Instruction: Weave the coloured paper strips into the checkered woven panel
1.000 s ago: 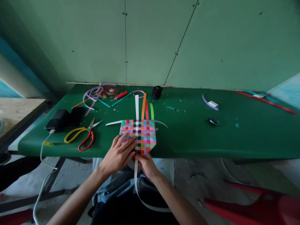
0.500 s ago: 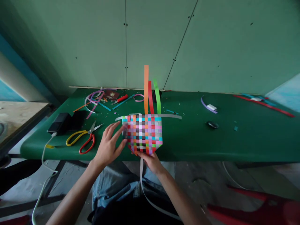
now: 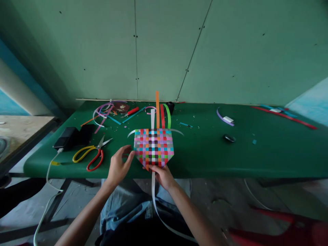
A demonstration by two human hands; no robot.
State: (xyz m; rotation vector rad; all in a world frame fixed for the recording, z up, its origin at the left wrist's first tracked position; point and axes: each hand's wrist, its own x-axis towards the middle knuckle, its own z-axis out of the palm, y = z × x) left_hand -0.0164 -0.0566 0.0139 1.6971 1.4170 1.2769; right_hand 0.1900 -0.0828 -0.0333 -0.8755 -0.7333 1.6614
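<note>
A woven piece of many-coloured strips (image 3: 153, 147) hangs over the front part of the green table, its lower end tapering. My right hand (image 3: 162, 175) grips it at the bottom edge, thumb on the front face. At its left edge my left hand (image 3: 121, 164) is raised with curved fingers apart, holding nothing. From the top rise a whitish strip (image 3: 153, 119), an orange strip (image 3: 157, 109), a red strip (image 3: 162, 116) and a green strip (image 3: 168, 116). A long white strip (image 3: 154, 196) trails from the bottom across my lap.
Scissors (image 3: 98, 150) lie open on the green table (image 3: 205, 157) left of my hands. Behind them are a black box with a cable (image 3: 67, 137), loose strips and a red-handled cutter (image 3: 132, 111). A dark oval object (image 3: 229, 138) sits to the right.
The woven piece is turned more squarely to the view, and a whitish strip now stands up at its top. My left hand has drawn slightly back from the left edge.
</note>
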